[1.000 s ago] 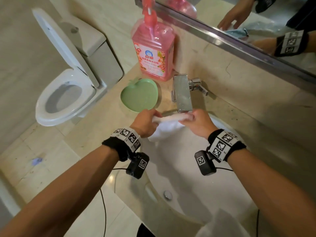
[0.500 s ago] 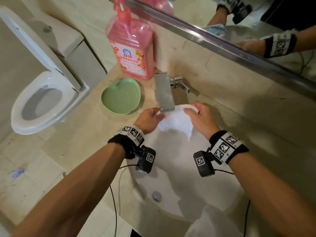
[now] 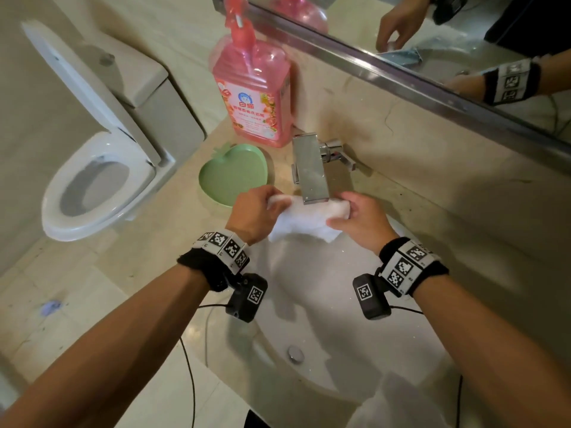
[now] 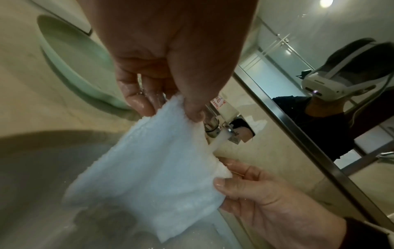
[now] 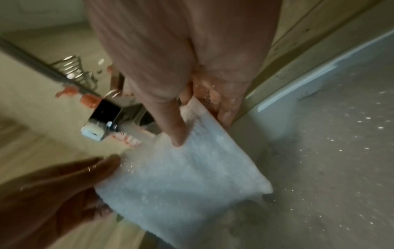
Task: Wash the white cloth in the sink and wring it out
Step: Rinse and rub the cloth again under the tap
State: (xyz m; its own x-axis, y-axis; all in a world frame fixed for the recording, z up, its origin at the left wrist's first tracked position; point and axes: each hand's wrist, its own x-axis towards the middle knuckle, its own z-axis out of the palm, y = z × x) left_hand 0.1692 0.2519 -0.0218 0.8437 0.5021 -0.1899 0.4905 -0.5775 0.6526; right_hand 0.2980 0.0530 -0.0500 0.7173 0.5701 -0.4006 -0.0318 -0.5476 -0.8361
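White cloth (image 3: 304, 222) stretched under running faucet (image 3: 310, 169), over sink (image 3: 324, 319); left hand (image 3: 255, 213) and right hand (image 3: 360, 217) each pinching one end.

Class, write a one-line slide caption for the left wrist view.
Both hands stretch the white cloth under the running tap.

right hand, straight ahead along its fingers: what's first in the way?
Probably the marble backsplash behind the tap. The right hand pinches the white cloth, fingers pointing toward that wall; depth is unclear.
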